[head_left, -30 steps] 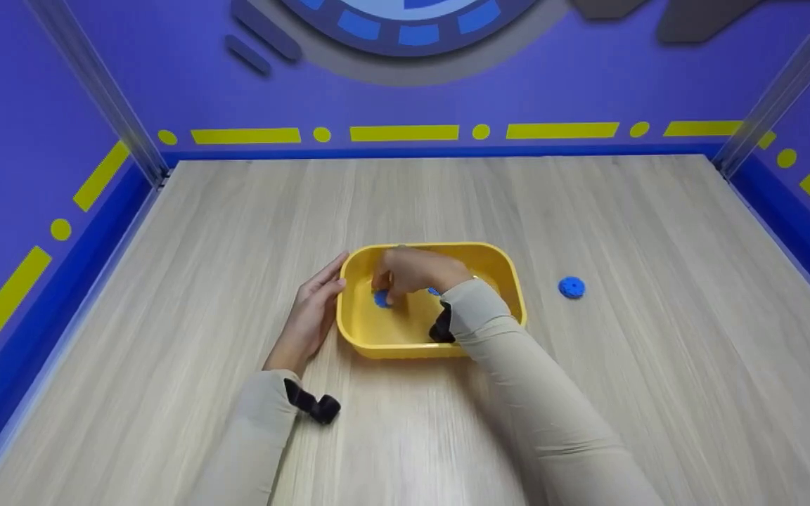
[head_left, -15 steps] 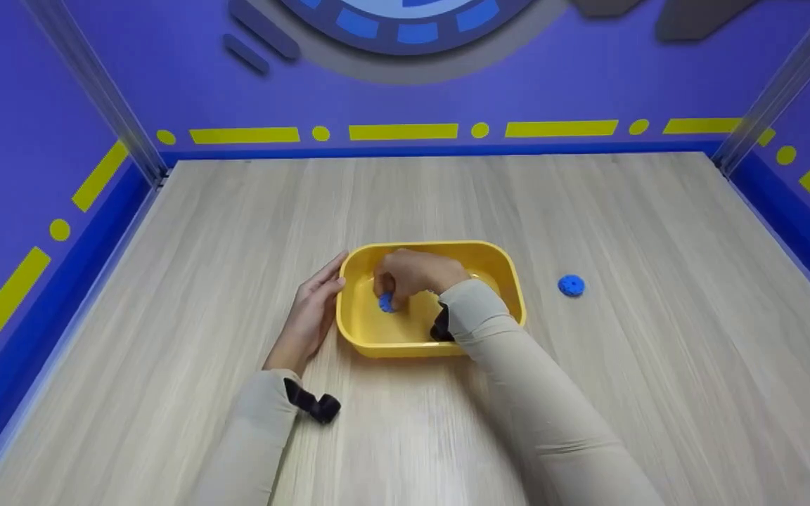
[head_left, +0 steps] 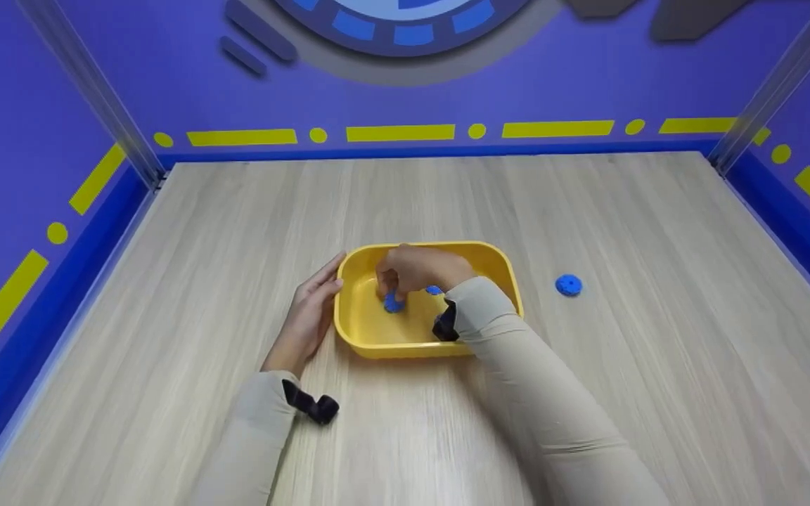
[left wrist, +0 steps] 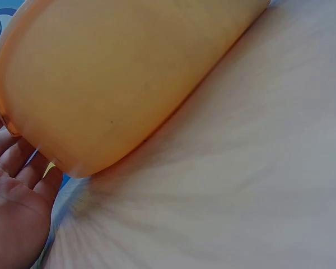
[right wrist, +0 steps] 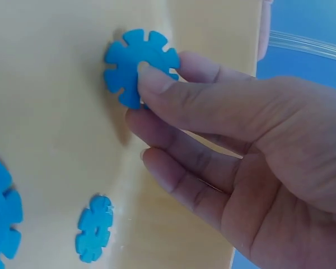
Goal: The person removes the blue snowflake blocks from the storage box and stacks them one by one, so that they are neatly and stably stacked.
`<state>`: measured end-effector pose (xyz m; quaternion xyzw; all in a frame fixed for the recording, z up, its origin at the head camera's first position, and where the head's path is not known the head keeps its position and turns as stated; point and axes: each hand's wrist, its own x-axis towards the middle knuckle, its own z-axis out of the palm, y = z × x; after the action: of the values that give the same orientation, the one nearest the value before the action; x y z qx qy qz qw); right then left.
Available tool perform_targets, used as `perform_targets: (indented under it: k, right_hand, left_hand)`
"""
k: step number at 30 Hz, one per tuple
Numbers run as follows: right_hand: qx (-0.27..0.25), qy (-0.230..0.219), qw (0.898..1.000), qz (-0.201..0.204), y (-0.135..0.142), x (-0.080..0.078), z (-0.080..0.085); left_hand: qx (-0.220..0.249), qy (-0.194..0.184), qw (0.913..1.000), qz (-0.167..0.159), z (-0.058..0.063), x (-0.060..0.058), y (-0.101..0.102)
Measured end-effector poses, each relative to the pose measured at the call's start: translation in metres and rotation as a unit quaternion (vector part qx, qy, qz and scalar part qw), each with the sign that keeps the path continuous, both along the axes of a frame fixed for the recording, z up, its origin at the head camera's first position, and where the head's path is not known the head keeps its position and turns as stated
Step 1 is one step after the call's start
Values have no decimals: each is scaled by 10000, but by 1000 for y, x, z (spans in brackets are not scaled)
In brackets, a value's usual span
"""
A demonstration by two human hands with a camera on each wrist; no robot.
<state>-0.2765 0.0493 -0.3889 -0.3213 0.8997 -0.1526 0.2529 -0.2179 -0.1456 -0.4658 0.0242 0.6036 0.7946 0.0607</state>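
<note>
My right hand (head_left: 422,269) reaches into a yellow plastic bin (head_left: 377,346). Its thumb and fingers pinch a blue notched plastic disc (right wrist: 120,67) with a toothed edge, held close over the bin floor. Two more blue discs of this kind lie in the bin in the right wrist view: a smaller-looking disc (right wrist: 95,228) below the hand and a disc (right wrist: 0,213) cut off at the left edge. My left hand (head_left: 310,313) rests against the bin's left outer wall, fingers extended along it and thumb at the rim. The left wrist view shows its fingers (left wrist: 17,157) beside the bin's corner.
Another blue disc (head_left: 569,284) lies on the wood-grain table (head_left: 658,365), to the right of the bin. Blue-purple panels with yellow markings (head_left: 400,133) stand behind and at both sides, joined by metal corner posts (head_left: 92,91).
My right fingers have taken hold of the blue disc at the left of the bin and shifted it slightly right and toward me. My left hand stays at the bin.
</note>
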Motion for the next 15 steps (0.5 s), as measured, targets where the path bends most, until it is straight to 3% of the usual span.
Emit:
perform_targets:
  k: [5,15]
  right_hand:
    - [-74,-123,9999,-63,4,1,7]
    - [-37,36,10000,-51,10,5,19]
  left_hand:
    - [12,-3,10000,-6,0,0,0]
    - [151,-111,9998,-11,1,1,0]
